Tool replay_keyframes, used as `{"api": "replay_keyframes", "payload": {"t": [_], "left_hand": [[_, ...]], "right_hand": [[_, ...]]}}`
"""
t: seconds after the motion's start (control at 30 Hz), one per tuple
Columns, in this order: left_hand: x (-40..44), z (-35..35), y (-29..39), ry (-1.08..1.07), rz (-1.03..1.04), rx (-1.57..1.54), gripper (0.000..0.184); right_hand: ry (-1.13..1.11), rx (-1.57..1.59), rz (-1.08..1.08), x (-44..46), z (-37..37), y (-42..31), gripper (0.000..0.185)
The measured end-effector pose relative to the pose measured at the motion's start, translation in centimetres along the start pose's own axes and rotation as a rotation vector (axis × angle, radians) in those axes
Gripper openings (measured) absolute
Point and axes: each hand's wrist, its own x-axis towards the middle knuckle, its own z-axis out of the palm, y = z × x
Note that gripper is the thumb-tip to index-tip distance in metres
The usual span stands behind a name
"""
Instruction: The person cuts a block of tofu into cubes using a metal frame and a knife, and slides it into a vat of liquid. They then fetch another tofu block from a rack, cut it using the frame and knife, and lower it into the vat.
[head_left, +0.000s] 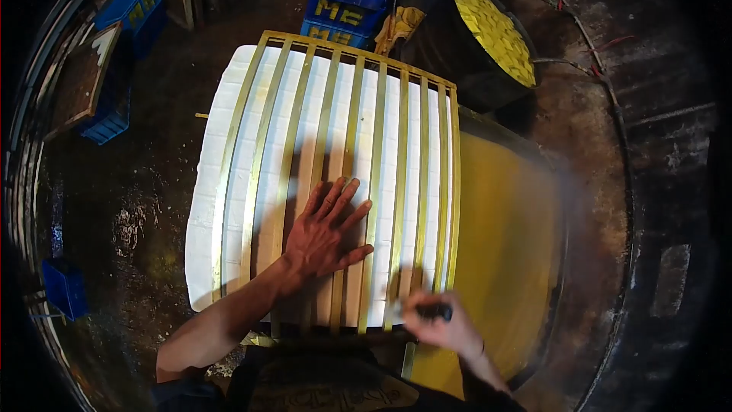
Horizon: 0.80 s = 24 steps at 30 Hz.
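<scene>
A slatted frame [354, 114] with several long yellowish bars lies over a white slab [229, 130] scored with faint lines. My left hand [324, 229] rests flat on the bars near the middle, fingers spread, holding nothing. At the frame's near right corner, my right hand [442, 324] is closed round a dark-handled tool [433, 310]. The tool's front end is blurred by motion and lies close to the slab's near edge between the bars.
A vat of yellow liquid [503, 236] lies right of the frame. Beyond it stands a dark drum holding yellow pieces [496, 30]. Blue crates [347, 0] are stacked at the back; another blue crate [133, 11] stands back left, and a blue container [65, 288] lies far left.
</scene>
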Motion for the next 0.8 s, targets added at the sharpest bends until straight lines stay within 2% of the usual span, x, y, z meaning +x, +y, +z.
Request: {"api": "replay_keyframes", "payload": {"t": [0.03, 0.07, 0.13, 0.17, 0.2, 0.23, 0.27, 0.33, 0.4, 0.5, 0.57, 0.6, 0.63, 0.67, 0.7, 0.73, 0.77, 0.8], "left_hand": [[0.0, 0.0, -0.1, 0.003, -0.002, 0.002, 0.075], [0.0, 0.1, -0.1, 0.043, 0.005, -0.014, 0.074], [0.0, 0.1, 0.0, 0.082, 0.019, -0.024, 0.073], [0.1, -0.1, 0.0, 0.076, 0.015, -0.025, 0.072], [0.0, -0.1, 0.0, 0.068, 0.008, -0.027, 0.072], [-0.1, 0.1, -0.1, 0.067, 0.007, -0.030, 0.072], [-0.2, 0.2, 0.0, 0.069, -0.002, -0.023, 0.072], [-0.1, 0.2, -0.1, 0.052, -0.002, -0.017, 0.073], [-0.1, 0.3, -0.2, 0.051, -0.015, -0.030, 0.073], [-0.3, 0.2, -0.2, 0.064, -0.011, -0.099, 0.069], [-0.2, 0.7, -0.2, 0.076, -0.015, -0.071, 0.066], [-0.2, 0.8, -0.2, 0.088, -0.018, -0.035, 0.063], [-0.2, 0.7, -0.2, 0.115, -0.022, -0.110, 0.057], [0.0, 0.7, -0.3, 0.117, -0.005, -0.118, 0.057], [0.0, 0.8, -0.4, 0.126, -0.004, -0.103, 0.056], [-0.1, 0.9, -0.5, 0.135, -0.008, -0.084, 0.055], [-0.2, 1.0, -0.5, 0.140, -0.003, -0.099, 0.052], [-0.2, 0.9, -0.6, 0.145, -0.006, -0.096, 0.052]], "right_hand": [[-0.072, -0.474, -0.084, -2.4, 1.7, -3.7, 0.015], [-0.091, -0.533, 0.075, -2.8, 2.1, -5.1, 0.014], [-0.054, -0.281, -0.035, -1.0, 0.7, -6.6, 0.011], [0.084, -0.381, -0.486, 1.8, 0.4, -7.5, 0.018], [0.085, -0.253, -0.475, 4.9, 0.2, -10.8, 0.017], [0.175, -0.445, -0.709, 8.9, 0.5, -14.1, 0.015], [0.243, -0.507, -0.707, 14.0, -0.5, -15.5, 0.014], [0.441, -0.642, -0.927, 24.0, -1.5, -18.1, 0.014], [0.515, -0.731, -0.961, 30.9, -2.8, -18.6, 0.016], [0.496, -0.845, -0.851, 30.9, -2.7, -18.1, 0.017], [0.417, -0.825, -0.857, 26.5, -2.2, -15.4, 0.019], [0.262, -0.777, -0.764, 22.4, -1.5, -13.1, 0.019], [0.173, -0.322, -0.490, 17.1, 0.8, -11.3, 0.016], [0.129, -0.275, -0.375, 12.0, 2.1, -9.0, 0.012], [0.029, 0.238, -0.081, 7.7, 2.4, -5.3, 0.011], [0.142, 0.237, -0.018, 4.0, 4.1, -2.7, 0.013], [-0.021, -0.562, -0.382, 0.0, 4.7, -1.8, 0.010], [-0.145, -0.587, -0.196, -1.6, 5.6, -3.2, 0.010]]}}
